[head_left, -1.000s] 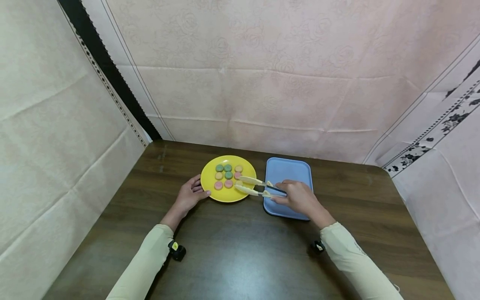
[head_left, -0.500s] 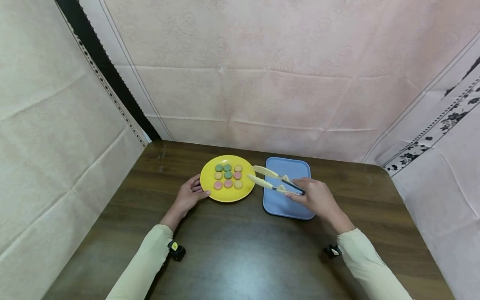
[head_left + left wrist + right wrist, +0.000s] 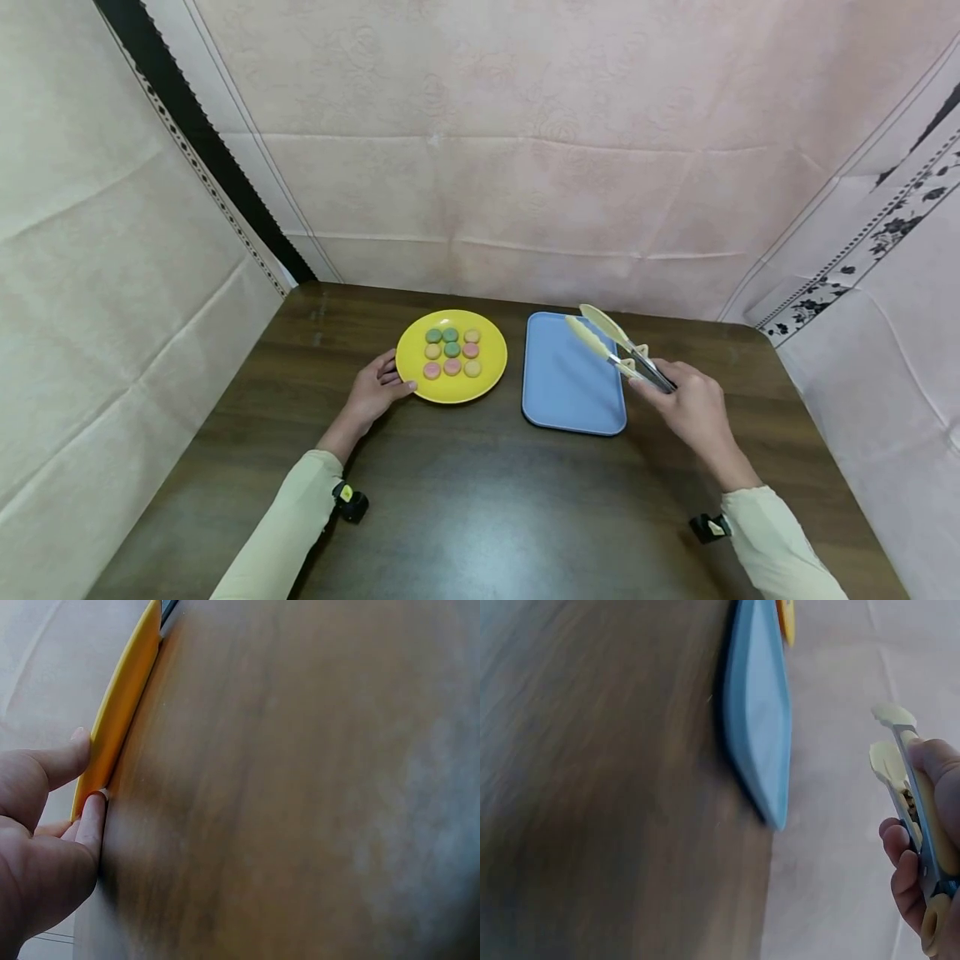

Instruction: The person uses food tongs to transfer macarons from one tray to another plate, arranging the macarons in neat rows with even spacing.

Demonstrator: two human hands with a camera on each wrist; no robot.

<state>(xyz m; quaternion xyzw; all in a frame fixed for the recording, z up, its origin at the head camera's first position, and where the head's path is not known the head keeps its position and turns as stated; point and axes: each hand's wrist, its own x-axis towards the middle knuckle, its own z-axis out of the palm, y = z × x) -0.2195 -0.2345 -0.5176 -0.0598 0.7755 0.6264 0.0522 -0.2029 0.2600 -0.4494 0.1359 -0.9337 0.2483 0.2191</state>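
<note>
My left hand (image 3: 372, 392) holds the left rim of a yellow plate (image 3: 491, 379), thumb at the upper edge and fingers against the side and underside. Several small round macarons (image 3: 452, 349) in green, pink and pale yellow lie on it in rows. My right hand (image 3: 693, 408) grips kitchen tongs (image 3: 626, 354) with cream tips and metal arms. Their tips are spread apart over the far right part of a blue rectangular tray (image 3: 570, 400), with nothing between them. In the right wrist view, thumb and fingers wrap round the tongs (image 3: 926, 817).
A dark wooden table (image 3: 480, 500) carries plate and tray side by side, with a narrow gap between them. Pale patterned cloth (image 3: 525, 192) hangs behind the table's far edge and along both sides.
My right hand has carried the tongs rightward, from over the plate's right side to over the tray's far right. The left hand stays at the plate's rim.
</note>
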